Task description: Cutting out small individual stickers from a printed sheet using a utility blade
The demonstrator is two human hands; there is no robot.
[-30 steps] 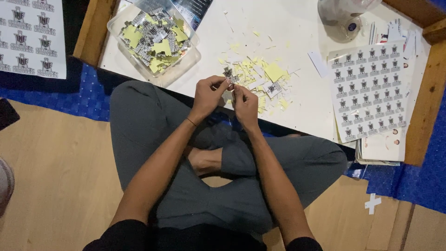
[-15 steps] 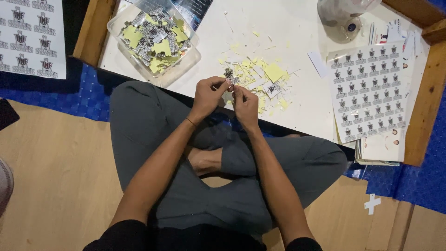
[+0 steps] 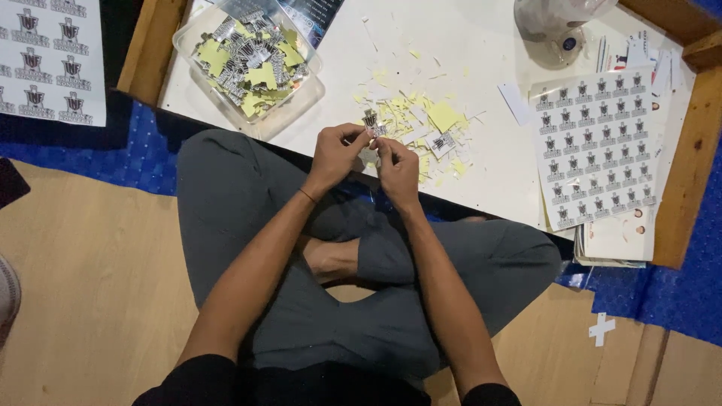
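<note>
A small cut-out sticker [image 3: 370, 122], dark print on white, is pinched between the fingers of the left hand [image 3: 336, 153] and the right hand [image 3: 397, 170], just above the near edge of the white bench [image 3: 481, 45]. Both sets of fingers are closed down to a fine pinch on it. The piece is judged to be very light, thin and limp, easily creased or torn, and best taken by its edges or a peeled corner. Beneath the hands a scatter of yellow backing scraps [image 3: 425, 128] lies on the bench; a clear tub [image 3: 248, 64] of finished pieces stands far left, and a printed sticker sheet [image 3: 598, 146] lies to the right. Whether the backing is already lifted cannot be told; the fingertips hide it, and the print is too small to make out.
</note>
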